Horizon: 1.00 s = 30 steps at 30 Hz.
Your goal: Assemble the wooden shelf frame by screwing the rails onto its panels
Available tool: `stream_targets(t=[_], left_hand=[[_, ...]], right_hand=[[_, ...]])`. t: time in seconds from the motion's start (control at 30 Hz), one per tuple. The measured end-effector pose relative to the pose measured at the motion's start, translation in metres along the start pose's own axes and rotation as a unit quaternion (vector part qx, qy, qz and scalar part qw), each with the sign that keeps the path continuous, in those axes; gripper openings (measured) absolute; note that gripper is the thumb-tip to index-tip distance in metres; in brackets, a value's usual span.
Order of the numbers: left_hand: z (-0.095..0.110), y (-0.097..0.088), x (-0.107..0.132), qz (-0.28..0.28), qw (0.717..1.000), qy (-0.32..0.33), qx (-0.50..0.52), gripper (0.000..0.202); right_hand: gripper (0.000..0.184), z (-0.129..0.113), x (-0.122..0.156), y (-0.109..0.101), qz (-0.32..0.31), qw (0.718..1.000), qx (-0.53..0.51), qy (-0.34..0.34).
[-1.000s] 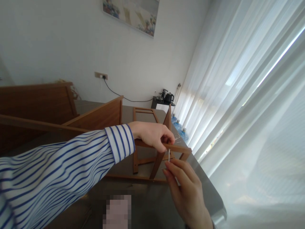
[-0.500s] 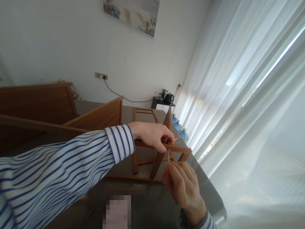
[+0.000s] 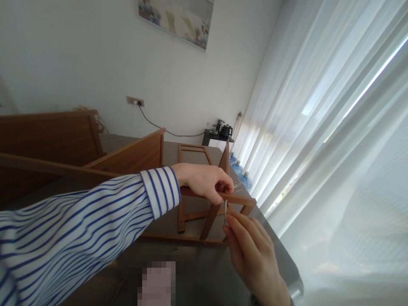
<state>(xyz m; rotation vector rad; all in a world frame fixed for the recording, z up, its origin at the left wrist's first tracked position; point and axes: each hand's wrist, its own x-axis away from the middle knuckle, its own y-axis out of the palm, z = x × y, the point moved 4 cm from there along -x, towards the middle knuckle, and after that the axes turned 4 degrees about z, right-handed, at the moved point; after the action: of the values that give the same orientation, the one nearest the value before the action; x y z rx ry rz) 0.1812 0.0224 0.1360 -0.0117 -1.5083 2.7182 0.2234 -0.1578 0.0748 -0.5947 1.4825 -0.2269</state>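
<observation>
My left hand (image 3: 207, 180) is curled over the rail of a brown wooden frame (image 3: 242, 199), its thumb and fingers closed on the wood close to the corner. Just below that thumb, a thin silver hex key (image 3: 225, 209) reaches up to the underside of the rail. My right hand (image 3: 251, 250) pinches its lower part between thumb and forefinger. The fastener at the upper tip is too small to make out. A slanting wooden bar (image 3: 208, 221) runs down from the rail beneath my left hand.
Brown wooden panels (image 3: 127, 151) stand at the left, joined by a long rail. Another wooden frame (image 3: 180, 212) lies on the dark table (image 3: 197, 272). Blue water bottles (image 3: 245, 180) stand beyond the table edge by white curtains (image 3: 318, 127). A black kettle (image 3: 226, 131) sits at the back.
My right hand has turned and shifted slightly right, its fingers now more opened out along the hex key, showing more of it. My left hand keeps its hold on the rail.
</observation>
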Motion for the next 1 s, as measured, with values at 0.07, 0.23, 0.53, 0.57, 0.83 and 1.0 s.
stream_targets(t=[0.07, 0.23, 0.53, 0.57, 0.83, 1.0], left_hand=[[-0.001, 0.0, 0.0, 0.001, 1.0, -0.002, -0.004, 0.026], [0.0, -0.001, 0.0, 0.007, 1.0, 0.002, 0.0, 0.025], [0.0, -0.001, 0.0, 0.005, 1.0, -0.001, 0.001, 0.025], [0.0, -0.001, 0.0, 0.006, 1.0, 0.0, 0.0, 0.025], [0.001, 0.0, 0.0, 0.005, 1.0, 0.007, 0.005, 0.024], [-0.001, 0.0, 0.0, 0.006, 1.0, 0.009, 0.005, 0.026]], right_hand=[[0.035, -0.002, -0.004, -0.008, -0.017, 0.993, 0.085, -0.084], [0.033, -0.011, -0.008, -0.011, -0.062, 0.97, 0.167, -0.163], [0.026, -0.012, 0.007, 0.024, 0.048, 0.979, -0.095, 0.175], [0.024, -0.012, 0.009, 0.029, 0.054, 0.961, -0.146, 0.229], [0.028, -0.006, 0.002, 0.024, -0.038, 0.956, -0.216, 0.197], [0.027, -0.001, -0.012, 0.004, -0.056, 0.997, 0.013, -0.044]])
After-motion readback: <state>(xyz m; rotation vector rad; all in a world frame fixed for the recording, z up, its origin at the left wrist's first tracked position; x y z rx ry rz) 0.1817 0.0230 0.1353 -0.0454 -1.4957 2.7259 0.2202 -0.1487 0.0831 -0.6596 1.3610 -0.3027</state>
